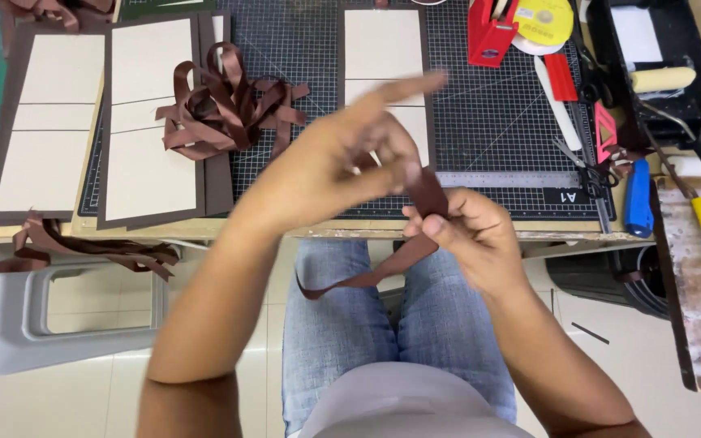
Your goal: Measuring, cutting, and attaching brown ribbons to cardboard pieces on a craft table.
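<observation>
Brown satin ribbon runs between both hands just in front of the worktop edge, above the person's lap in blue jeans. The right hand has its grip closed on the upper end of the strip, thumb pressed over the ribbon against the curled fingers, so the pinch sits at the top of the ribbon where it folds upward. The left hand lies above and to the left, blurred; its thumb and middle fingers seem to close on the same upper end, while the index finger points out straight toward the right. How firmly the left grip holds the ribbon cannot be told through the blur. From the two grips the ribbon hangs down and leftward in a loose curve, its free tail ending over the left thigh.

On the worktop lies a green cutting mat with a steel ruler along its near edge. A heap of cut brown ribbons rests on dark boards faced with cream panels. Scissors, a blue knife and a paint roller sit at the right.
</observation>
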